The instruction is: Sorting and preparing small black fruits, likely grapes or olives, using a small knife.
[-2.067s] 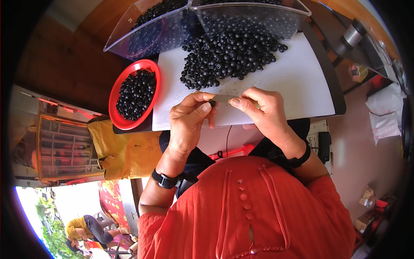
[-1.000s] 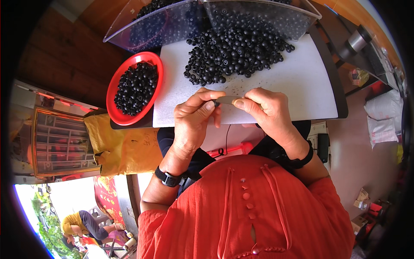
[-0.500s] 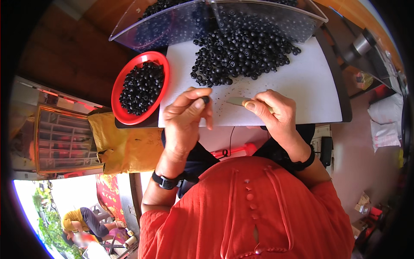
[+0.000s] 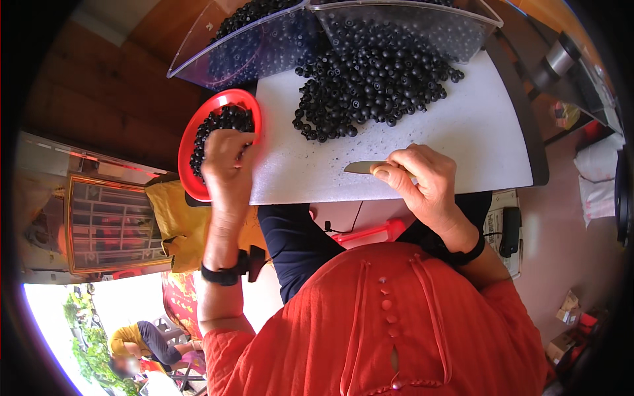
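A: Base item?
B: Mat (image 4: 475, 145), white, one. Dark specks (image 4: 343, 152) scattered over its near half.

A: Right hand (image 4: 389, 167)?
B: One, above the mat's near half. Thumb and fingers pinch a knife (image 4: 362, 167), grey, its bare blade pointing toward the mat's left side.

A: Left hand (image 4: 228, 162)?
B: One, off the mat's left edge, over the near part of a dish (image 4: 257, 119). Motion-blurred: cannot tell whether the fingers are spread, pressed together or pinching something, nor whether they touch the dish.

A: The dish itself?
B: Red, round, at the mat's left edge. Contents: beads (image 4: 228, 119), black.

A: Further beads?
B: A pile (image 4: 370, 96), black, loose, on the mat's far half; some show holes. More in two clear bins (image 4: 241, 63) along the mat's far edge.

A: Surroundings?
B: Sack (image 4: 175, 218), yellow, left of the mat and nearer. Flask (image 4: 561, 59), steel and black, beyond the mat's right side. Person (image 4: 155, 343), yellow top, well left of the mat.
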A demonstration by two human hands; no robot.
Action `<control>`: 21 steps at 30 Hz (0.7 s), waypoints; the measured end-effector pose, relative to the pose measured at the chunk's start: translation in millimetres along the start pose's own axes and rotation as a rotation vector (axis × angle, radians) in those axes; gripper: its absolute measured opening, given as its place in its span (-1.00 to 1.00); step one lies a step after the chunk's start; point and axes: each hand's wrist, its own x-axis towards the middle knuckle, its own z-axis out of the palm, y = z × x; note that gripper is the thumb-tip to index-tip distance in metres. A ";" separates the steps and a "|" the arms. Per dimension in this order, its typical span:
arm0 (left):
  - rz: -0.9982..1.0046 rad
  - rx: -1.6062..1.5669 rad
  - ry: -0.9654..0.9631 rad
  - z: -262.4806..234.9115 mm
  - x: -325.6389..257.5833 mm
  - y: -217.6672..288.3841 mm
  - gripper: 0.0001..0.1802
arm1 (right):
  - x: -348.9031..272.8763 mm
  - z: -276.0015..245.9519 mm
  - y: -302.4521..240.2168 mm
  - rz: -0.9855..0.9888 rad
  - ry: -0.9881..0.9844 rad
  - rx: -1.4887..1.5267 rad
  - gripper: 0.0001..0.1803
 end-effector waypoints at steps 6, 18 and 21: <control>0.308 0.146 -0.105 54.8 5.0 38.5 -0.76 | -0.9 2.0 -2.1 -0.004 0.021 0.002 -0.75; 0.183 -0.009 -0.186 58.9 -0.2 36.5 -0.88 | -2.1 0.7 1.1 -0.050 0.029 -0.020 -0.74; 0.191 -0.019 -0.174 62.6 2.5 32.8 -0.90 | -4.1 -1.6 2.1 -0.046 -0.055 -0.025 -0.82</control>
